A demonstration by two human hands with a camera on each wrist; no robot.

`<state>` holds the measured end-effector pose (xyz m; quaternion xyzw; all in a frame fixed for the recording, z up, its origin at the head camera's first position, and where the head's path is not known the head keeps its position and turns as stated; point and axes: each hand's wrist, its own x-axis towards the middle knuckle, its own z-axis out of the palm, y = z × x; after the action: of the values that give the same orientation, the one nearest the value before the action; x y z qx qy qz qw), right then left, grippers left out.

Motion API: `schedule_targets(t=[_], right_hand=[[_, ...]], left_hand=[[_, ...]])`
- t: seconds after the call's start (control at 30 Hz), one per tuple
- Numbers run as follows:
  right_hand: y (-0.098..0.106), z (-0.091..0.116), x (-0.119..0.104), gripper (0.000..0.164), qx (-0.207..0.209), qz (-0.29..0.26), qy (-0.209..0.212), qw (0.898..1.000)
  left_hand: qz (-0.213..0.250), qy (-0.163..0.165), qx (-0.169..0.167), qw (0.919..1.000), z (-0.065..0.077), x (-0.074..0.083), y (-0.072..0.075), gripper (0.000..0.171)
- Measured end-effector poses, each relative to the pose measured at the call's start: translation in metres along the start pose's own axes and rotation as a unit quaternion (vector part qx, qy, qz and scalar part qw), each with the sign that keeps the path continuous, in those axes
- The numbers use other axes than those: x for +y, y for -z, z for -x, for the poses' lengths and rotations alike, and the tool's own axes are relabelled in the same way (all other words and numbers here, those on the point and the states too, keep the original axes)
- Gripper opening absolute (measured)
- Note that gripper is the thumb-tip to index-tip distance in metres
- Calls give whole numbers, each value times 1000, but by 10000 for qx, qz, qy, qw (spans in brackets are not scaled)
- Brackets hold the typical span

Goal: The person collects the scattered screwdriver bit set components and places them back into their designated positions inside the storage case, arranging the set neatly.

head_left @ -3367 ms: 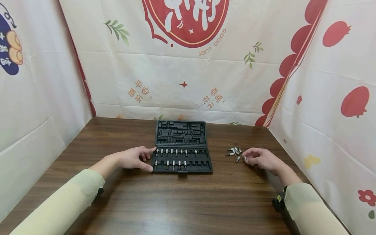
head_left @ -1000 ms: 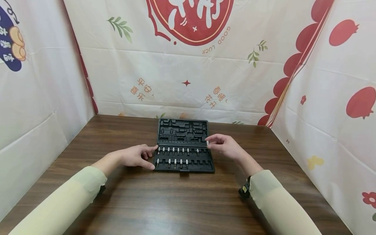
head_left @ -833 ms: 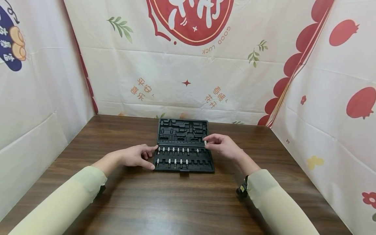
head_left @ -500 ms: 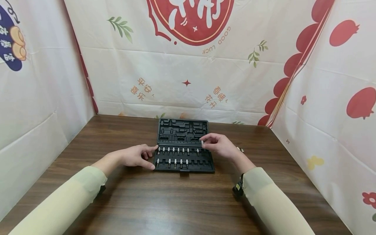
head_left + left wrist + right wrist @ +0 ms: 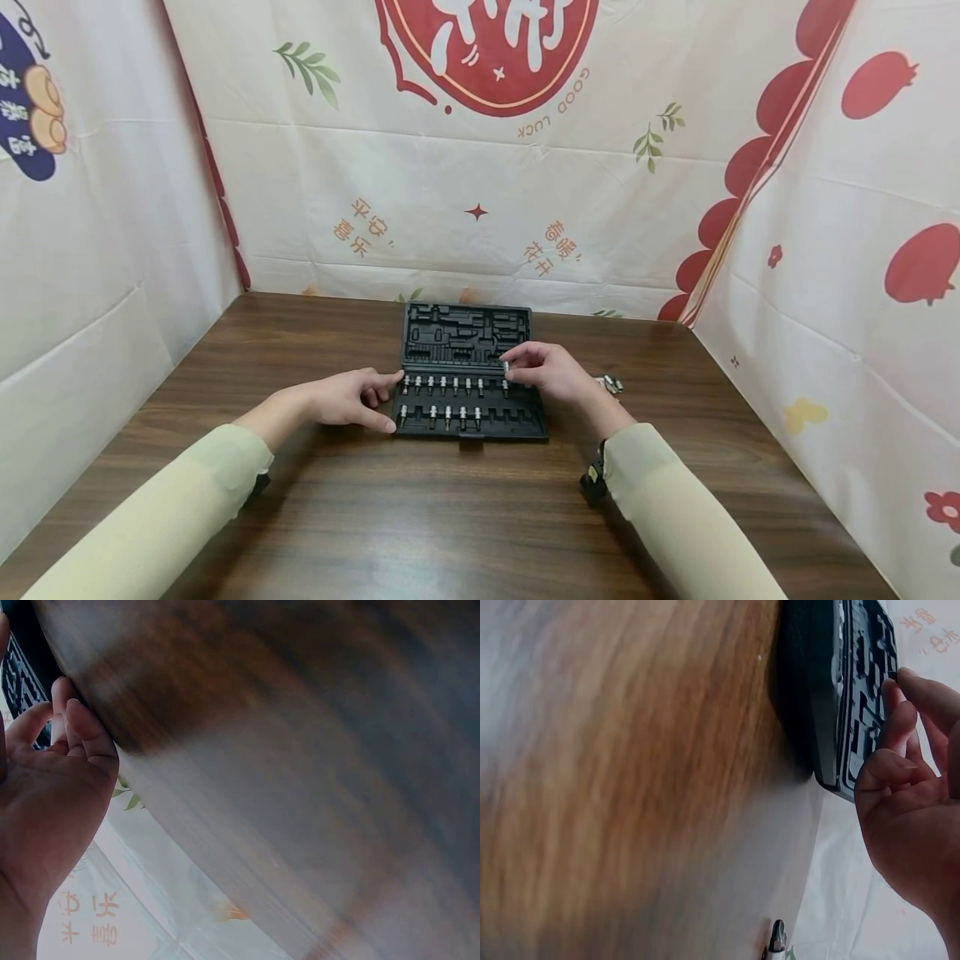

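A black socket-bit case (image 5: 517, 425) lies open on the table, its lid tipped back. Two rows of silver bit sockets (image 5: 447, 415) sit in its lower half, with vacant slots toward the right. My left hand (image 5: 345, 398) touches the case's left edge, index finger and thumb spread apart. Above the right part of the back row, my right hand (image 5: 555, 375) pinches a small silver bit socket (image 5: 506, 367) between thumb and fingertips. In the right wrist view only a dark tip of the held piece shows at the fingers (image 5: 904, 720).
Loose bit sockets (image 5: 612, 384) lie in a small pile on the wooden table (image 5: 375, 517) right of the case, partly hidden behind the right wrist. Printed cloth walls (image 5: 450, 167) enclose the table at the back and both sides.
My right hand has carried a bit socket from the loose pile leftward to over the case, sliding farther left in the last second. The left hand stays at the case's edge.
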<state>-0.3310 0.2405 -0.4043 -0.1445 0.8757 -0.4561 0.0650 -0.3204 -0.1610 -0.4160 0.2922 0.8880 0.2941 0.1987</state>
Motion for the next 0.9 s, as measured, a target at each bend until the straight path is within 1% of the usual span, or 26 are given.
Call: schedule_targets(t=[0.13, 0.37, 0.63, 0.8, 0.9], right_hand=[[-4, -3, 1, 32, -69, 29, -86, 9999], [-11, -6, -2, 31, -118, 161, -12, 9998], [-17, -9, -4, 29, -165, 107, -27, 9998], [-20, -11, -3, 26, -177, 253, -68, 9995], [-21, -11, -3, 23, -151, 431, -75, 9989]], left_hand=[[10, -2, -13, 10000, 0, 0, 0, 100], [61, 33, -1, 10000, 1, 1, 0, 100], [42, 21, -3, 10000, 1, 1, 0, 100], [9, 50, -32, 10000, 2, 1, 1, 101], [20, 100, -33, 9999, 2, 1, 1, 102]])
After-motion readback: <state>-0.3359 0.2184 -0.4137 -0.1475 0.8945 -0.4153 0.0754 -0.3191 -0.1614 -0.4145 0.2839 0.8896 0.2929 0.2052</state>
